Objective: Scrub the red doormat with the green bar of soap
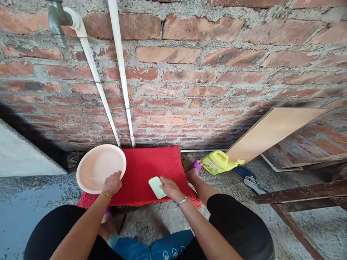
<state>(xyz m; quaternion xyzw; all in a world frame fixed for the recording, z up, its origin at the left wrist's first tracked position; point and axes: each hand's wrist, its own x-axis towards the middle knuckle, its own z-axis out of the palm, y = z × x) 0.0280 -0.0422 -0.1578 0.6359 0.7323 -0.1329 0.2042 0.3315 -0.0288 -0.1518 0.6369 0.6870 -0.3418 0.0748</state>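
My left hand [112, 183] grips the right rim of a pale pink plastic basin [101, 168], which is tilted over the left end of a red mat [154, 162]. Inside the basin no clear contents can be made out. Over the middle of the mat, my right hand [170, 187] holds a pale green, flat, rounded oblong piece [156, 187] by its right edge; whether it is a brush I cannot tell. The mat lies in front of me, between my feet, its near edge hanging down.
A yellow jug [215, 162] leans near my right foot, beside a tan board [276, 133]. White pipes [101, 94] run down the brick wall [187, 76] to the floor. Blue-and-white footwear [253, 182] and a wooden frame [298, 193] are at right; a pale slab [24, 155] stands left.
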